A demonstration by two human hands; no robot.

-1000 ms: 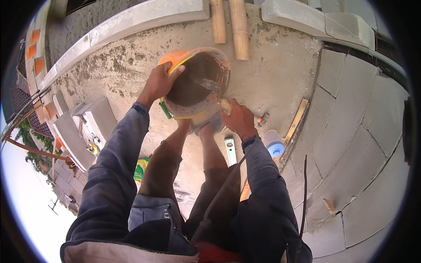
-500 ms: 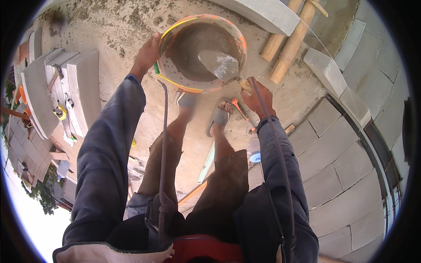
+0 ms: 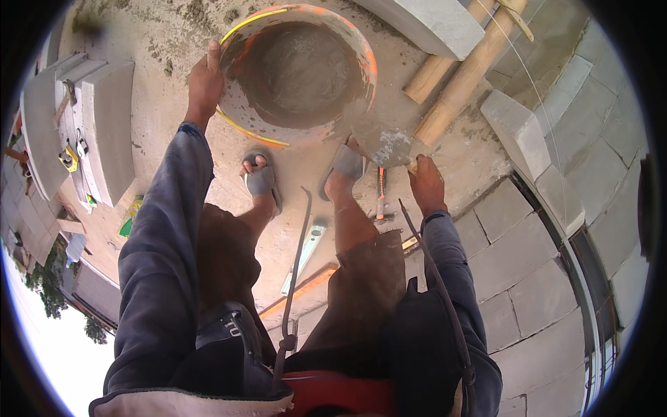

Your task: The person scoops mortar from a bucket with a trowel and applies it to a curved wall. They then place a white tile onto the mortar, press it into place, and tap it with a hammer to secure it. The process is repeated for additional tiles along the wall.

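Mortar (image 3: 306,73) could spill if the left hand (image 3: 204,88), curled closed on the left rim of the bucket (image 3: 369,69) at the far side, tips it; a tilted trowel (image 3: 390,148) could drip onto the hammer (image 3: 381,191). The right hand (image 3: 427,185), right of the bucket, is wrapped round the trowel. The 2 arms (image 3: 163,243) extend far, well apart.

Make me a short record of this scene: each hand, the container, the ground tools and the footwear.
Left hand: holding the rim of the orange bucket
Right hand: gripping the trowel by its handle
Bucket contents: gray wet mortar
Ground tools: hammer beside the right foot; spirit level between the legs
Footwear: gray sandals
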